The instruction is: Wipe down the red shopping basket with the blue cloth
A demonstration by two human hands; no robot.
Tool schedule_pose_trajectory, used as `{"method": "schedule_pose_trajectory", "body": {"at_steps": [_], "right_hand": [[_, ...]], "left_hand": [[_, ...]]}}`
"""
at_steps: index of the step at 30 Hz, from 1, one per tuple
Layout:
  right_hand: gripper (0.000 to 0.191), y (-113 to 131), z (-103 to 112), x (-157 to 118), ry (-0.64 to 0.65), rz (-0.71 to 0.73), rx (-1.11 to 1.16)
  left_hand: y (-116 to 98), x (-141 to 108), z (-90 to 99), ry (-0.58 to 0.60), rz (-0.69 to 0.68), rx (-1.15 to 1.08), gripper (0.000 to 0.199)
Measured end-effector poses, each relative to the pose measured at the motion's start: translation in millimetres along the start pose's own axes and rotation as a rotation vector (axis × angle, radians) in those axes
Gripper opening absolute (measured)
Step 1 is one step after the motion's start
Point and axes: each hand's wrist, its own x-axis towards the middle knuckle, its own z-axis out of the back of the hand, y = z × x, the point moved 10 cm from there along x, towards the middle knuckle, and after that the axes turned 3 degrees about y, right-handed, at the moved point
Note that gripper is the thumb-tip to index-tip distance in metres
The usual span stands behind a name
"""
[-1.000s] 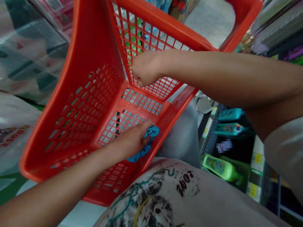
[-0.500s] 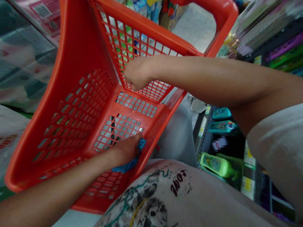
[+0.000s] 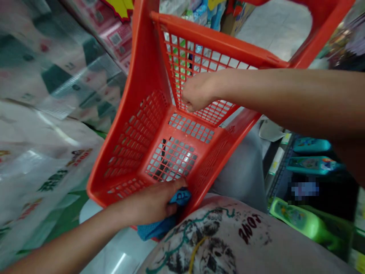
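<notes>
A red plastic shopping basket [image 3: 151,57] with grid walls and floor tilts in front of me. Nothing lies on its visible grid floor. My left hand [image 3: 168,201] is closed on a crumpled blue cloth [image 3: 156,228] at the basket's near end, and part of the cloth hangs below the fingers. Inside the basket, my right hand [image 3: 198,91] is curled into a fist against the mesh flap [image 3: 211,57] under the handle. Its fingertips are turned away, so what they hold, if anything, is hidden.
Plastic-wrapped packs [image 3: 71,61] and white printed bags [image 3: 37,160] are stacked at left. On the right, a low shelf holds teal bottles [image 3: 310,164] and a green bottle [image 3: 299,219]. My printed shirt [image 3: 216,236] is close to the basket.
The basket and both hands now appear farther right in view, with more of the left stack showing. My left hand and the blue cloth have come back toward the basket's near rim.
</notes>
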Motion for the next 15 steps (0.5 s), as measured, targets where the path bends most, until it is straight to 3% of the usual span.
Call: {"method": "schedule_pose_trajectory", "body": {"at_steps": [3,5,8,11,15], "right_hand": [[0.038,0.9,-0.8,-0.7,0.011,-0.003,0.028],[0.037,3.2,0.1,-1.0,-0.002,0.001,0.041],[0.053,3.0,-1.3,0.9,0.006,-0.049,0.053],[0.055,6.2,-1.7,3.5,0.010,-0.062,0.088],[0.033,8.6,6.0,1.3,-0.076,-0.035,0.183]], "left_hand": [[-8.8,-12.6,3.3,-0.021,-0.044,-0.117,0.037],[-1.6,-8.1,-1.7,-0.015,0.023,-0.021,0.040],[7.3,2.1,-10.9,0.063,0.085,0.217,0.030],[-8.2,-7.7,-8.4,0.133,-0.035,0.329,0.024],[-33.9,-44.7,-1.3,0.187,-0.189,0.223,0.023]]}}
